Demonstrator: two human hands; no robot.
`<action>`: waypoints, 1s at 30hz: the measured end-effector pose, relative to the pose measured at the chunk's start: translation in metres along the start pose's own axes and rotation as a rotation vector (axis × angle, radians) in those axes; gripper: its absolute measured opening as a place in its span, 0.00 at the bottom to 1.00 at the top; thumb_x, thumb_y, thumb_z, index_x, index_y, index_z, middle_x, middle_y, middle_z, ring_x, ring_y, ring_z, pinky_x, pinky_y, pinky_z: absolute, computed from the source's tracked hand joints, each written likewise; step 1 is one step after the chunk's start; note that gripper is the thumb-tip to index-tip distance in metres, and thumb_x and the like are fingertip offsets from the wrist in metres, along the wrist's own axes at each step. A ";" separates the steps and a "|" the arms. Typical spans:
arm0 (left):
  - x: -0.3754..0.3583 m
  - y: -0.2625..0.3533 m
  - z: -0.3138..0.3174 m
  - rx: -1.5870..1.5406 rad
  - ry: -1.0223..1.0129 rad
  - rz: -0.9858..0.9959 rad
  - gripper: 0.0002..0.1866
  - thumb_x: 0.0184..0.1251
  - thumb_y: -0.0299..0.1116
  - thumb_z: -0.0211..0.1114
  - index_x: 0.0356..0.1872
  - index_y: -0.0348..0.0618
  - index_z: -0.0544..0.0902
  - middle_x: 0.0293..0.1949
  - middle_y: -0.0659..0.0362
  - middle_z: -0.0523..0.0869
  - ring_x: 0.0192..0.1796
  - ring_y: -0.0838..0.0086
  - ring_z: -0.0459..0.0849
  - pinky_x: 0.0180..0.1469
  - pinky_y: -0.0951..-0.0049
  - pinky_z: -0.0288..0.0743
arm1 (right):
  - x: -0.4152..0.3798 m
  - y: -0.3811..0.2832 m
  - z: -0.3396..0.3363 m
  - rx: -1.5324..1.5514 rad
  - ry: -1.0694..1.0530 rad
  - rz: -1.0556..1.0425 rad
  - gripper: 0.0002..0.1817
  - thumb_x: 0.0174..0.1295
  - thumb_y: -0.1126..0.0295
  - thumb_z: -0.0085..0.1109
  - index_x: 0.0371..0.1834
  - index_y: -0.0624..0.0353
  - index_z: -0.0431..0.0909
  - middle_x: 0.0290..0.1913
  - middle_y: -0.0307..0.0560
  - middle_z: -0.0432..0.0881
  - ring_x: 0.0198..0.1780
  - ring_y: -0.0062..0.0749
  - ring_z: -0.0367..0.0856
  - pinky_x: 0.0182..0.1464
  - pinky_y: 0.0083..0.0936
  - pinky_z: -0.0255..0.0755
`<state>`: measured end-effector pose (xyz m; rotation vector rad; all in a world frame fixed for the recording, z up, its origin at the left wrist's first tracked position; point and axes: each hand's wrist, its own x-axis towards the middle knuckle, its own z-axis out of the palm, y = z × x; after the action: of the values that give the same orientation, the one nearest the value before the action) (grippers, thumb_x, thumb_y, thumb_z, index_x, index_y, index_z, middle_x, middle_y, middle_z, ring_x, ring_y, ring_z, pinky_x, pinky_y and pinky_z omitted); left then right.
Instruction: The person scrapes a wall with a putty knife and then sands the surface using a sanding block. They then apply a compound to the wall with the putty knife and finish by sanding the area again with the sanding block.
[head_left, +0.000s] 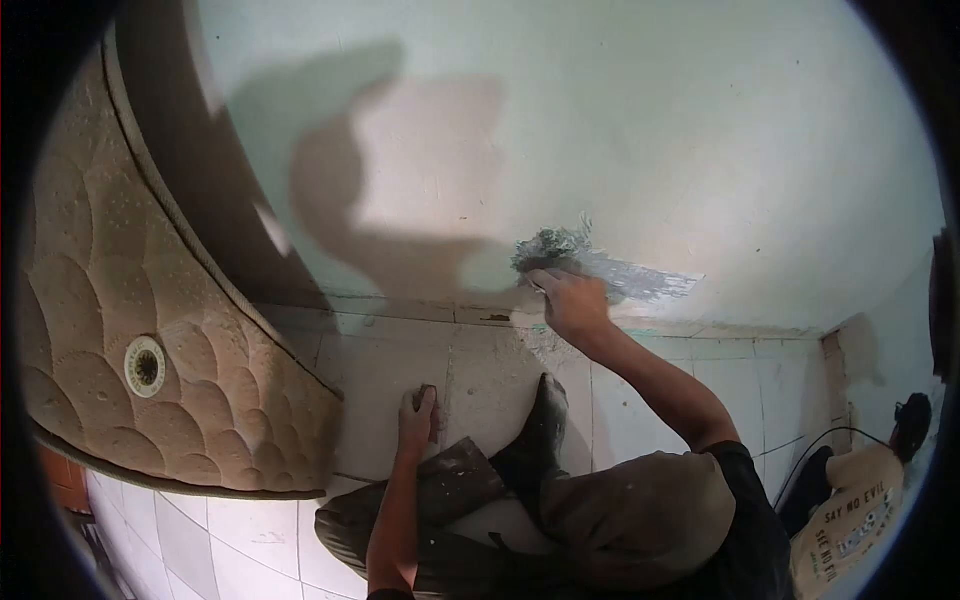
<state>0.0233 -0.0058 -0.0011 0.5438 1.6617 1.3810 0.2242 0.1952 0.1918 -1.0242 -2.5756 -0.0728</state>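
Note:
My right hand (568, 303) is stretched out to the pale green wall (640, 130), low down near the floor. It grips a small scraper (537, 284) whose blade presses on a rough grey patch (610, 268) of the wall. My left hand (418, 417) rests lower, near my knee, closed around a small dark object (427, 392) that I cannot identify. My bent legs in stained grey trousers (620, 520) and a dark shoe (540, 420) fill the foreground.
A quilted beige mattress (150, 330) leans against the wall on the left. The floor has white tiles (480, 370). At the lower right another person (860, 500) in a cream printed shirt crouches, with a black cable (820, 440) beside them.

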 end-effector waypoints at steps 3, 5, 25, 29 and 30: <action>0.009 -0.009 0.002 0.240 0.072 0.138 0.22 0.63 0.43 0.66 0.48 0.35 0.76 0.35 0.50 0.84 0.34 0.65 0.84 0.37 0.65 0.78 | -0.008 -0.004 0.037 -0.112 -0.132 -0.030 0.19 0.51 0.77 0.54 0.48 0.53 0.78 0.38 0.46 0.83 0.44 0.43 0.82 0.35 0.40 0.76; 0.004 -0.013 0.001 0.414 0.161 0.296 0.24 0.60 0.43 0.68 0.49 0.35 0.76 0.37 0.47 0.84 0.39 0.60 0.85 0.43 0.61 0.78 | -0.017 -0.007 0.036 -0.021 -0.033 -0.051 0.20 0.49 0.78 0.54 0.48 0.52 0.79 0.40 0.47 0.84 0.42 0.44 0.83 0.37 0.40 0.76; -0.002 0.023 0.007 0.555 0.340 0.227 0.18 0.64 0.41 0.62 0.49 0.38 0.77 0.43 0.42 0.84 0.48 0.44 0.81 0.49 0.54 0.75 | -0.017 0.013 0.082 -0.053 -0.172 0.153 0.21 0.48 0.74 0.56 0.49 0.52 0.80 0.32 0.53 0.83 0.36 0.47 0.84 0.38 0.40 0.77; 0.005 0.002 0.000 0.453 0.377 0.384 0.20 0.65 0.42 0.62 0.52 0.39 0.75 0.43 0.42 0.84 0.49 0.44 0.82 0.49 0.54 0.75 | -0.041 0.002 0.088 -0.038 -0.105 0.159 0.17 0.50 0.77 0.53 0.44 0.53 0.82 0.33 0.53 0.84 0.35 0.48 0.84 0.37 0.40 0.77; 0.001 0.008 -0.003 0.446 0.363 0.314 0.24 0.64 0.45 0.63 0.54 0.38 0.75 0.44 0.41 0.84 0.50 0.45 0.82 0.51 0.55 0.75 | -0.042 -0.005 0.071 0.037 -0.014 0.224 0.17 0.50 0.78 0.52 0.42 0.52 0.84 0.37 0.52 0.85 0.36 0.48 0.84 0.38 0.40 0.77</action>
<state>0.0193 -0.0044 0.0060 0.8780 2.2812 1.3875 0.2263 0.1771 0.1117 -1.2948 -2.4465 0.0403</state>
